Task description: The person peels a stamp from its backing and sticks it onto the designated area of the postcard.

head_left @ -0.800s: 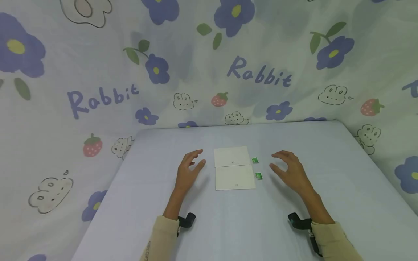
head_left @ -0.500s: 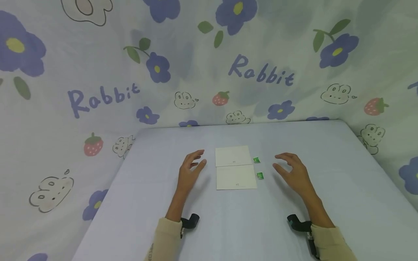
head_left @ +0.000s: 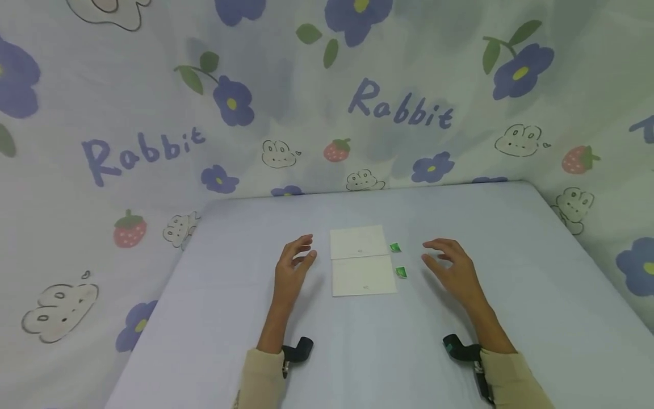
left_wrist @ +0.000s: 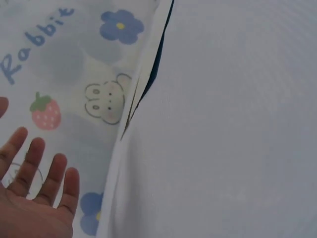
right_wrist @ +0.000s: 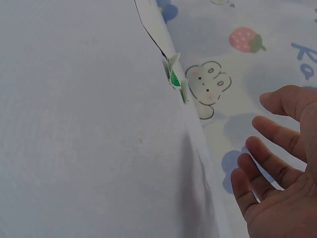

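Two cream rectangular cards lie flat on the table, the far card (head_left: 357, 241) edge to edge with the near card (head_left: 364, 276); each bears a tiny mark too small to read. Just right of them are two small green stamp-like squares, a far square (head_left: 395, 247) and a near square (head_left: 401, 272). My left hand (head_left: 292, 271) hovers left of the cards, fingers loosely bent, holding nothing. On the other side, my right hand (head_left: 455, 271) hovers right of the green squares, also holding nothing. The right wrist view shows a green square (right_wrist: 175, 79) with raised pale edges.
A white cloth covers the table (head_left: 368, 352). Behind it and at the sides hangs a curtain (head_left: 306, 102) printed with flowers, rabbits and strawberries. Black cameras sit on both wrists, the left camera (head_left: 300, 349) and the right camera (head_left: 458, 346).
The head view has shifted slightly. Both hands stay raised beside the cards, with only a slight bending of the fingers; the cards and green squares lie as before.
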`<state>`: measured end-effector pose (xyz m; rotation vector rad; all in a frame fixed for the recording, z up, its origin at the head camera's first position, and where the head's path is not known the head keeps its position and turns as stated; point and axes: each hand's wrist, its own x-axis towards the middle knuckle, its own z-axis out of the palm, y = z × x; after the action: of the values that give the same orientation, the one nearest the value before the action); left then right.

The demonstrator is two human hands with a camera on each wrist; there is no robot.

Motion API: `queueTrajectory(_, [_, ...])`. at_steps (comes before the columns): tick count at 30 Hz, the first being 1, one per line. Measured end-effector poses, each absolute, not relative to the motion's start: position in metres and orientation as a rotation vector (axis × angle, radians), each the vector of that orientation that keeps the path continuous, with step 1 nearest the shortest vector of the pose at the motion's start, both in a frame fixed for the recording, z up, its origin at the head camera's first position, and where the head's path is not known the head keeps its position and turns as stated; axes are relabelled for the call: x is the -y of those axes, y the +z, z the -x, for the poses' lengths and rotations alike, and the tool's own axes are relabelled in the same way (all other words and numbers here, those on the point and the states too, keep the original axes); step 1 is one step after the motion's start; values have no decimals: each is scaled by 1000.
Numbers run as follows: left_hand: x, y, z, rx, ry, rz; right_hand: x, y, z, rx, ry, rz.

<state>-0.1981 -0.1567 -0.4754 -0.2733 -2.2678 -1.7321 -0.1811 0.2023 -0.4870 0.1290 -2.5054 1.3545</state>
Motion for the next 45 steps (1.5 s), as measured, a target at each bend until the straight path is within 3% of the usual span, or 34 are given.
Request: queueTrajectory(45, [151,-483,196,2223,-1851,355,-202,-503,179,2512,1408,-243])
